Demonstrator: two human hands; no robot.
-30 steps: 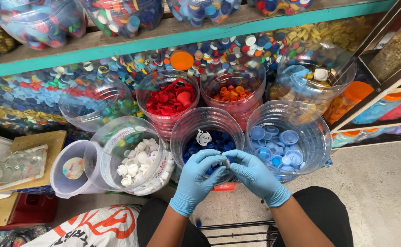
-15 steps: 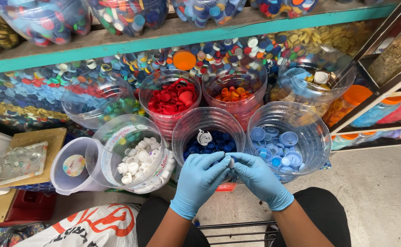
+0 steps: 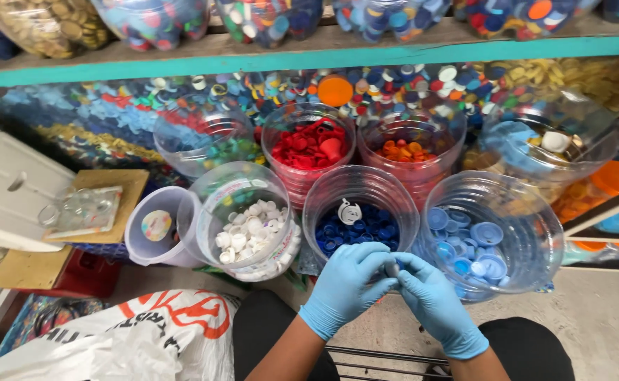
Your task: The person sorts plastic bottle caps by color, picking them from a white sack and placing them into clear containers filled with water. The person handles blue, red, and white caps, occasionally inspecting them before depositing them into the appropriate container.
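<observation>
Teal shelf [image 3: 267,62] above cap-filled clear jars [image 3: 360,212], concrete floor [image 3: 605,317].

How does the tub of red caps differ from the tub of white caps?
The red-cap tub stands upright in the back row; the white-cap tub sits nearer and tilts toward the camera. One holds red caps only, the other white. Both are clear plastic and open-topped.

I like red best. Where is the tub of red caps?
The tub of red caps sits in the back row, middle, between the green-cap tub and orange-cap tub.
</observation>
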